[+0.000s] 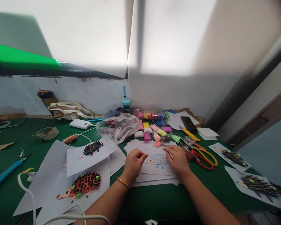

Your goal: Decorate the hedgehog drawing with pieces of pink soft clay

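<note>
A white sheet with a blue hedgehog drawing lies on a stack of paper between my hands. The drawing's snout is filled in a pale peach colour. My left hand, with a gold bangle at the wrist, is at the sheet's left side, thumb and fingertips pinched together; whatever they hold is too small to make out. My right hand rests at the sheet's right side with its fingers apart. Just above the sheet is a lump of orange clay, and beyond it lie several coloured clay packets.
Red-handled scissors, yellow-handled scissors, a yellow cutter and a phone lie right. Finished hedgehog sheets flank both sides. A plastic bag, power bank and white cable are left.
</note>
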A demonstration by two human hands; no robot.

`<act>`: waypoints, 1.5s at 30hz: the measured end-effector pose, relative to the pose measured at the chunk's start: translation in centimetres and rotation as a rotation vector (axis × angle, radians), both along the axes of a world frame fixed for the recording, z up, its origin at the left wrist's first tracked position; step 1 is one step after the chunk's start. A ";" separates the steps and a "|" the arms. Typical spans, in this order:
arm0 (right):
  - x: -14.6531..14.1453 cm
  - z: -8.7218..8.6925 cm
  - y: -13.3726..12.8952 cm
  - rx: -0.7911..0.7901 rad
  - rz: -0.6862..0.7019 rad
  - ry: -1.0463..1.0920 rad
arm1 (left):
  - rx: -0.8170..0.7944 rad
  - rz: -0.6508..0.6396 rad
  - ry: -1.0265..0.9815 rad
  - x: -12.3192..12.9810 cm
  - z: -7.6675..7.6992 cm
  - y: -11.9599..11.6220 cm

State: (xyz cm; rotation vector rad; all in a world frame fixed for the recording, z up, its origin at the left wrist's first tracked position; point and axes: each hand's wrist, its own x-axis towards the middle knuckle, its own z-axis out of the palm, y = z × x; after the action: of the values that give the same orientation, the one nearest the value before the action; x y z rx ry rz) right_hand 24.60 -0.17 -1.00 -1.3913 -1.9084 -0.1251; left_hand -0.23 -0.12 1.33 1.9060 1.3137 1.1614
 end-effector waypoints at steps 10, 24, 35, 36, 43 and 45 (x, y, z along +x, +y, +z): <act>-0.1 -0.3 0.1 -0.069 -0.014 0.024 | 0.068 0.051 0.098 -0.3 0.8 0.0; -0.1 -0.5 0.4 -0.063 0.001 0.033 | 0.088 -0.053 0.469 -0.6 2.2 -0.9; 0.1 -0.9 0.5 -0.074 -0.005 0.038 | 0.066 -0.051 0.556 -0.8 0.9 -0.6; 0.1 -0.9 0.5 -0.073 -0.006 0.038 | 0.066 -0.048 0.548 -0.8 0.7 -0.7; -0.1 -0.7 0.4 -0.080 -0.013 0.039 | 0.052 -0.077 0.479 -0.7 -0.7 -0.4; -0.1 -0.7 0.4 -0.083 -0.012 0.041 | 0.054 -0.083 0.476 -0.7 -0.7 -0.4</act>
State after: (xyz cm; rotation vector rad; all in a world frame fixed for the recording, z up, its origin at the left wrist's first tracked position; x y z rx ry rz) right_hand 24.54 0.22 -1.69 -1.4490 -1.8908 -0.0237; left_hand -0.97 -0.50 0.63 2.3478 1.4299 0.7302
